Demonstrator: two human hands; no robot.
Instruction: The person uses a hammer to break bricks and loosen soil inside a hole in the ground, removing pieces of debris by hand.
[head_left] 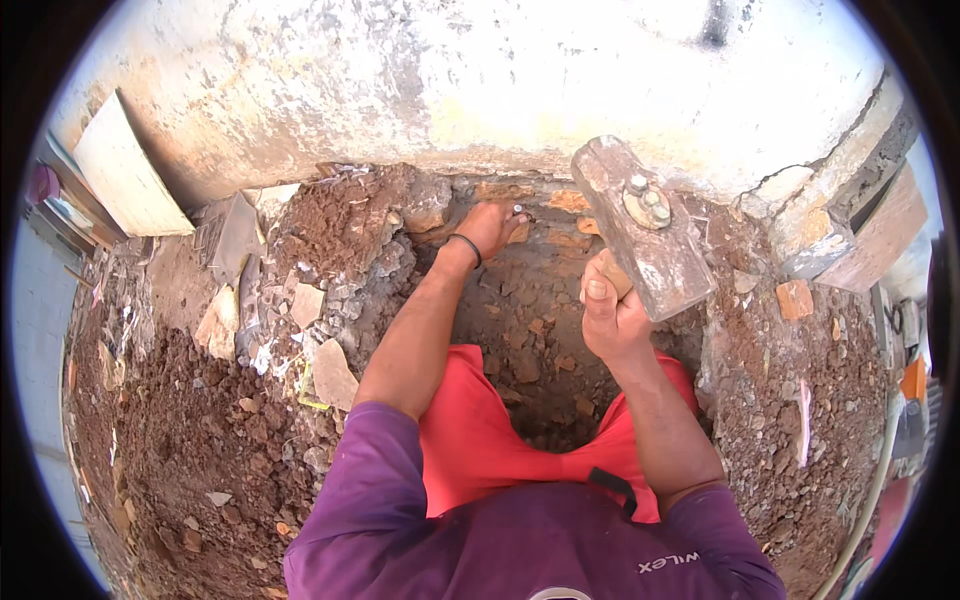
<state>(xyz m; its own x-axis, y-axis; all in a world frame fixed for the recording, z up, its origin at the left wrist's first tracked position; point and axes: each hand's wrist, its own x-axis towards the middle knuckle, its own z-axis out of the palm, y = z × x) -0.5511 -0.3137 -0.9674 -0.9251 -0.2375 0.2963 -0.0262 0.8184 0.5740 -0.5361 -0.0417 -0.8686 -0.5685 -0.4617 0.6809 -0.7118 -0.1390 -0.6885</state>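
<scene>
My left hand (483,228) is closed around a small metal chisel (516,210), its rounded end showing beside my fingers, against the exposed brickwork (568,240) at the foot of the wall. My right hand (612,315) grips the wooden handle (612,268) of a heavy mallet, held up to the right of the chisel. The mallet's worn, dusty block head (665,265) has bolts and a washer on top and hides part of the bricks behind it. Below both hands is a dug hollow (530,360) with soil and broken pieces in it, between my knees.
The stained, cracked white wall (420,80) spans the back. Soil heaps (170,430) with rubble and tile shards lie on both sides. A pale board (125,170) leans at back left. Broken slabs (870,230) stand at the right, where a pale pipe (870,500) runs along the edge.
</scene>
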